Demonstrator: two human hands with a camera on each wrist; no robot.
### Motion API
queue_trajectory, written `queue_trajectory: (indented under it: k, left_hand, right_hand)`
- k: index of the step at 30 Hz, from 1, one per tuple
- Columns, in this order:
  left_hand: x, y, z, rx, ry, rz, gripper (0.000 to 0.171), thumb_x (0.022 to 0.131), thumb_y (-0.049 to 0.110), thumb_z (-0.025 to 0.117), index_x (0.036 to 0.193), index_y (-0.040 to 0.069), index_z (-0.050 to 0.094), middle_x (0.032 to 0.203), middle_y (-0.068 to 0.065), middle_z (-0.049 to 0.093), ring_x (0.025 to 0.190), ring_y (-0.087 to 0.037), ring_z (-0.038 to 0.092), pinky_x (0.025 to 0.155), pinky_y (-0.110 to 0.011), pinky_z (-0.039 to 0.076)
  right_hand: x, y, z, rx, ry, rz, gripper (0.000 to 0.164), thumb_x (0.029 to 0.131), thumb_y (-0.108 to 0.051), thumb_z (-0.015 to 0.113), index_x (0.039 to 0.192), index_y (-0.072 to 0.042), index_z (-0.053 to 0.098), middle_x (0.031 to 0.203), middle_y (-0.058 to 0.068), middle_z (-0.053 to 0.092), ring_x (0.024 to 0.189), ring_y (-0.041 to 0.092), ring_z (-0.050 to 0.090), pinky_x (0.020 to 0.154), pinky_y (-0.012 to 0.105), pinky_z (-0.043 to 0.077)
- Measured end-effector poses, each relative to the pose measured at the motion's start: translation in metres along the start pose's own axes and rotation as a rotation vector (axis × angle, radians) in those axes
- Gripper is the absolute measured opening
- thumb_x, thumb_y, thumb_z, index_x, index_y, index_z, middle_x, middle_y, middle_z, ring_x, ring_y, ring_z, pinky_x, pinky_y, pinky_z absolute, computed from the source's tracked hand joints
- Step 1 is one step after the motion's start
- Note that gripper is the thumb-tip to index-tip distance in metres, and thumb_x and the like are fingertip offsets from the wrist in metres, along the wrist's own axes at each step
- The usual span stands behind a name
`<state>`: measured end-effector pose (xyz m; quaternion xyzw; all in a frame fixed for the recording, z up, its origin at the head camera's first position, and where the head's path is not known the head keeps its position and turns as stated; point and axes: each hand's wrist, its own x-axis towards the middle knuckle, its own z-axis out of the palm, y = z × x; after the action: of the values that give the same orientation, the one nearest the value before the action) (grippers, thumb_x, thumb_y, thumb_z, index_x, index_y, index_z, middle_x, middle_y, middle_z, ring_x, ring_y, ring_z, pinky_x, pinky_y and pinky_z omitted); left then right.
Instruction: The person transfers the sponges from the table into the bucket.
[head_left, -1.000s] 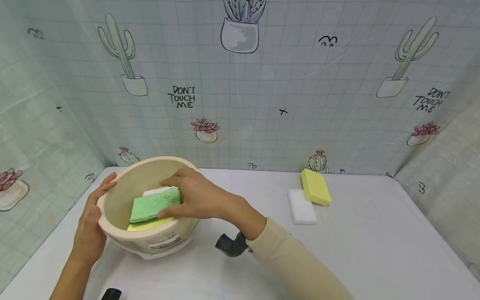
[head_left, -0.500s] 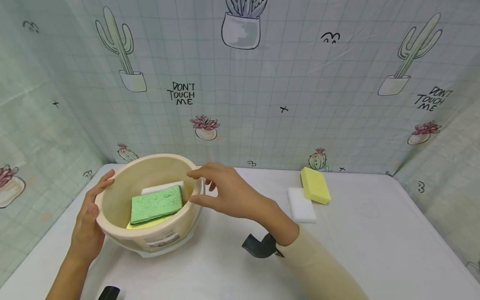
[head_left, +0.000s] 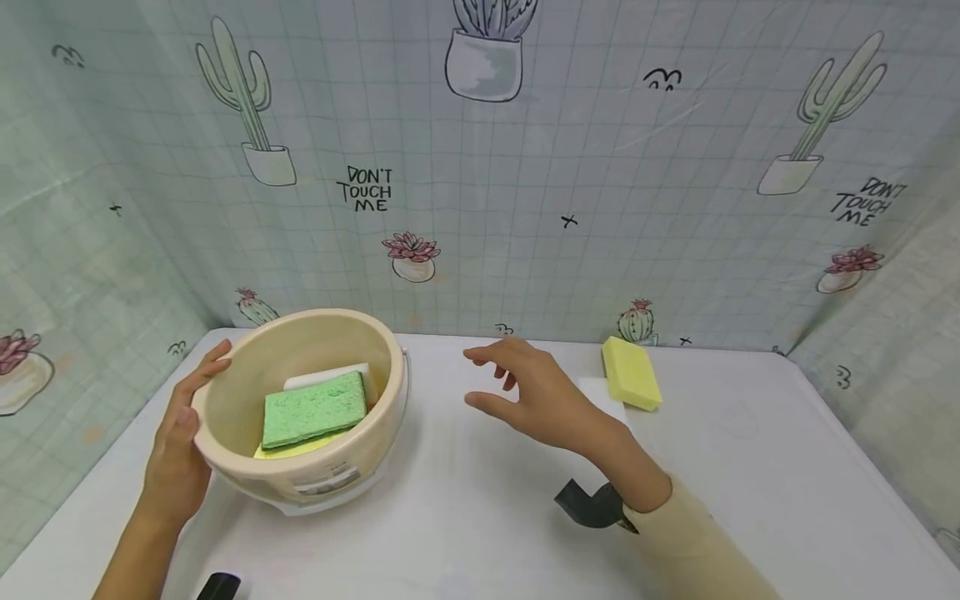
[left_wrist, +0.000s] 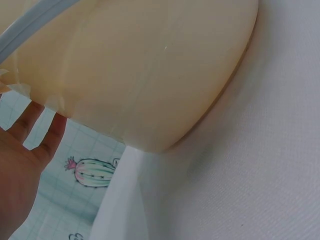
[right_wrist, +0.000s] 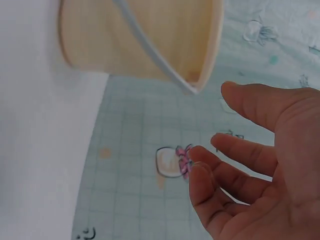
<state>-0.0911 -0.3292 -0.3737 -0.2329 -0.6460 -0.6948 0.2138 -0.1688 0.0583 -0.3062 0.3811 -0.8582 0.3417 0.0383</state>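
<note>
A cream bucket (head_left: 367, 450) with a pale handle stands on the table at the left. Inside it lie a green scouring sponge (head_left: 315, 408), a yellow sponge (head_left: 296, 448) under it and a white sponge (head_left: 326, 375) behind. My left hand (head_left: 174, 454) rests against the bucket's left side, fingertips at the rim; the left wrist view has two straight fingers (left_wrist: 51, 137) against its wall. To the right of the bucket, my right hand (head_left: 551, 396) hangs over the table with relaxed, spread fingers, holding nothing.
A yellow sponge block (head_left: 632, 373) lies at the back right of the white table (head_left: 750, 467). Beside it, a white sponge (head_left: 600, 390) is mostly hidden behind my right hand. A cactus-printed curtain (head_left: 480, 167) closes off the back and sides.
My right hand has let go of the green sponge, come out of the bucket and moved right toward the yellow and white sponges. The left hand has stayed at the bucket.
</note>
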Motion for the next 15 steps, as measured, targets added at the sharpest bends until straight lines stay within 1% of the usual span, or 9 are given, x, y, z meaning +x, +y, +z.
queue_trajectory:
  k: [3, 7, 15]
  left_hand:
    - [0.001, -0.003, 0.001, -0.012, -0.008, 0.008, 0.047, 0.104, 0.021, 0.026, 0.144, -0.005, 0.030, 0.156, -0.013, 0.013, 0.143, -0.023, 0.008, 0.112, -0.022, 0.013]
    - [0.001, -0.001, 0.001, -0.005, -0.010, 0.007, 0.047, 0.104, 0.021, 0.027, 0.144, -0.004, 0.030, 0.157, -0.013, 0.013, 0.143, -0.023, 0.008, 0.112, -0.022, 0.012]
    - [0.001, -0.001, 0.001, -0.015, -0.008, 0.019, 0.047, 0.104, 0.021, 0.028, 0.143, -0.005, 0.031, 0.156, -0.014, 0.014, 0.143, -0.023, 0.007, 0.112, -0.023, 0.012]
  right_hand:
    - [-0.011, 0.011, -0.003, -0.021, -0.015, 0.021, 0.046, 0.088, -0.027, 0.070, 0.130, -0.013, 0.058, 0.114, -0.004, 0.060, 0.088, 0.011, 0.052, 0.073, 0.027, 0.048]
    - [-0.023, 0.025, -0.008, -0.049, -0.007, 0.051, 0.047, 0.088, -0.028, 0.071, 0.131, -0.014, 0.057, 0.114, -0.003, 0.060, 0.087, 0.011, 0.052, 0.073, 0.029, 0.048]
    - [-0.045, 0.056, -0.027, -0.099, 0.057, 0.114, 0.048, 0.086, -0.027, 0.073, 0.128, -0.010, 0.059, 0.119, -0.001, 0.060, 0.087, 0.013, 0.053, 0.072, 0.031, 0.050]
